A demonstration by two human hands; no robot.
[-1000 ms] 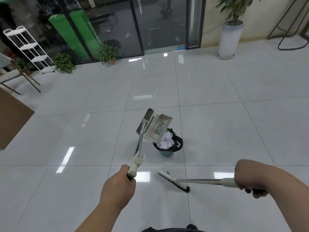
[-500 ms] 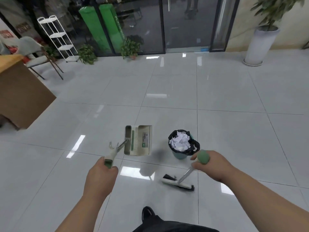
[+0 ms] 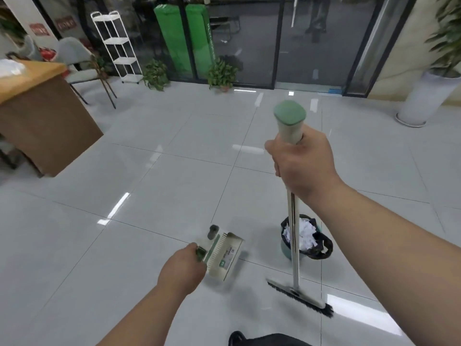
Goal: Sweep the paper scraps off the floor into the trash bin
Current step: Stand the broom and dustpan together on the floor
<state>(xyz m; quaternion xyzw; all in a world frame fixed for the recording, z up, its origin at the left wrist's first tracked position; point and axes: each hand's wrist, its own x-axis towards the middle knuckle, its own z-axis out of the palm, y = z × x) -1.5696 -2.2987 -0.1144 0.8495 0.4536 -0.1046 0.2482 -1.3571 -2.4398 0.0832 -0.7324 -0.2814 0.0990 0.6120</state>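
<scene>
My right hand [image 3: 303, 163] grips the top of the broom handle [image 3: 294, 236], just under its green cap. The broom stands nearly upright, its black bristle head [image 3: 300, 298] on the floor. Behind the shaft sits the small teal trash bin [image 3: 305, 242] with a black liner, holding white paper scraps [image 3: 308, 234]. My left hand [image 3: 180, 269] grips the green end of the dustpan handle; the beige dustpan [image 3: 223, 255] hangs blurred just beyond it, left of the bin. No scraps show on the white tiled floor [image 3: 174, 196].
A wooden desk [image 3: 42, 116] stands at the left with a grey chair [image 3: 79, 68] behind it. A white wire shelf [image 3: 116, 46], small potted plants [image 3: 222, 73] and green rolls [image 3: 184, 38] line the glass doors. A tall white planter [image 3: 426, 98] stands at right.
The dustpan came off the bin and swung down to my left. My right hand raised the broom from lying low to nearly upright. My view turned left and tilted up.
</scene>
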